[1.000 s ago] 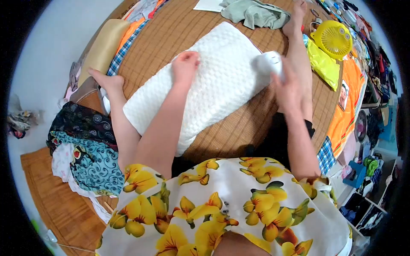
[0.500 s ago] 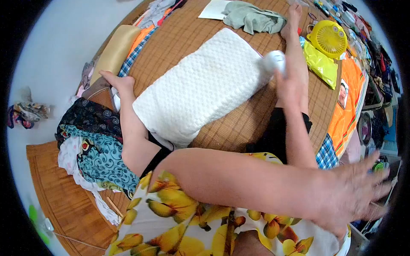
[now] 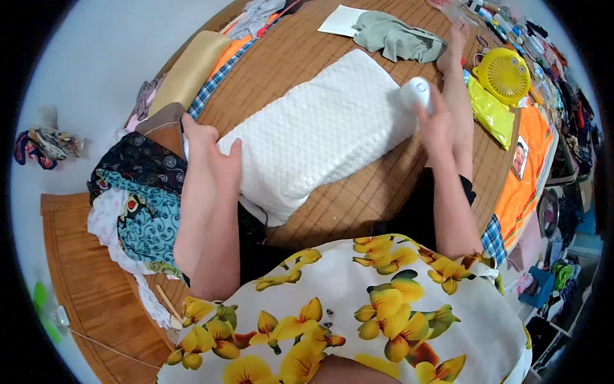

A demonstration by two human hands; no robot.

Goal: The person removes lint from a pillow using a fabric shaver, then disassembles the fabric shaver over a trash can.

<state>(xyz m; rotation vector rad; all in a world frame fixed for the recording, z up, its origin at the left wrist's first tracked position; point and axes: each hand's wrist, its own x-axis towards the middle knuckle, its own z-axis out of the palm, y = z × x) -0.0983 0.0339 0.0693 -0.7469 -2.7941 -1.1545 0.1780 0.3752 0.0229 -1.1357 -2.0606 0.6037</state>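
A white textured pillow (image 3: 320,128) lies at a slant on the woven mat between the stretched legs. My left hand (image 3: 228,168) is at its left end, beside the left foot, closed on the edge with the thumb on top; the other fingers are mostly hidden. At the opposite end, my right hand (image 3: 438,128) is closed around a small white handheld device (image 3: 416,93) with a rounded end. That device is slightly blurred and overlaps the pillow's right edge.
Near the right leg are a yellow fan (image 3: 503,75), a yellow-green packet (image 3: 491,115) and a phone (image 3: 520,157) showing a picture. A grey-green cloth (image 3: 398,38) partly covers a white sheet (image 3: 341,21) at the back. Patterned clothes (image 3: 144,211) are piled on the left.
My left hand has swung from the far right, fingers spread, over to the pillow's left end and taken hold there. My right hand stays near the right end with the white device.
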